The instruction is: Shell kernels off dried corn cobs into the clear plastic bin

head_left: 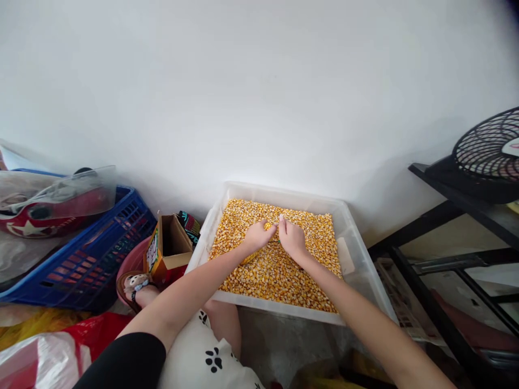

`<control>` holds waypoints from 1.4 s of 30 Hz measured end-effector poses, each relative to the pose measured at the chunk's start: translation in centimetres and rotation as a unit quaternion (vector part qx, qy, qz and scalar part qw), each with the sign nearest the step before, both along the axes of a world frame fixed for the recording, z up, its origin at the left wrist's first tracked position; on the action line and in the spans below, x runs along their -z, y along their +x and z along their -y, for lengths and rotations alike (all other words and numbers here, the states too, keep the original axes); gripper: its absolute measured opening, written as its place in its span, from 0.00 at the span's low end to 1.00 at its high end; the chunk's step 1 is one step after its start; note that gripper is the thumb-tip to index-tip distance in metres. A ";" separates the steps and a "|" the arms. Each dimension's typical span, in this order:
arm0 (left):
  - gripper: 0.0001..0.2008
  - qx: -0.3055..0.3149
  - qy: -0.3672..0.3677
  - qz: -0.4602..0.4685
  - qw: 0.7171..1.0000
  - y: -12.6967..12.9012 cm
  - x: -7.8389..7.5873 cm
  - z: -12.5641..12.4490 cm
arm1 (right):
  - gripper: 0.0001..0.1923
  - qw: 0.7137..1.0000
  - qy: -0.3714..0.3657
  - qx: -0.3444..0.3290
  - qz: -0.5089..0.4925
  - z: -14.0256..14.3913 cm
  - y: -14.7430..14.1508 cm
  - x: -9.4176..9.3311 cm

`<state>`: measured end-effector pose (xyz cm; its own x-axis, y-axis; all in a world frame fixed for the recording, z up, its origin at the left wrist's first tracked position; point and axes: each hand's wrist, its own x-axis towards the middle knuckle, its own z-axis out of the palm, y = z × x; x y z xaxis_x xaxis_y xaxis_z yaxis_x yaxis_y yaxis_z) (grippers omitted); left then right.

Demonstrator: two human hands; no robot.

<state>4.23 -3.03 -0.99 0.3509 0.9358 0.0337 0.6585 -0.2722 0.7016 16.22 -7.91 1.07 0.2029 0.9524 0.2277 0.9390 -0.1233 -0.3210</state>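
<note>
A clear plastic tub (357,243) in front of me is filled with loose yellow corn kernels (279,270). Both my hands are over its middle, close together. My left hand (258,235) is closed around a corn cob (268,226) whose yellow end shows between the two hands. My right hand (291,236) presses against the same cob, thumb on top. Most of the cob is hidden by my fingers.
A blue plastic crate (93,248) with a clear lid stands at the left. An open cardboard box (172,246) and a pink basin (132,262) sit beside the tub. A black shelf (458,205) with a fan (490,148) is at the right. White wall behind.
</note>
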 end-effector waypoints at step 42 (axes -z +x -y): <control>0.20 -0.003 -0.108 0.284 0.953 -2.0 -0.6 -3.5 | 0.27 0.995 0.081 0.013 0.059 -2.7 -0.7 -3.0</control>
<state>2.24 0.51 -0.43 0.3293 0.9440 0.0223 0.1571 -0.0781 0.9845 15.56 -5.23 4.07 0.1898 0.8960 0.4014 0.9686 -0.1040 -0.2258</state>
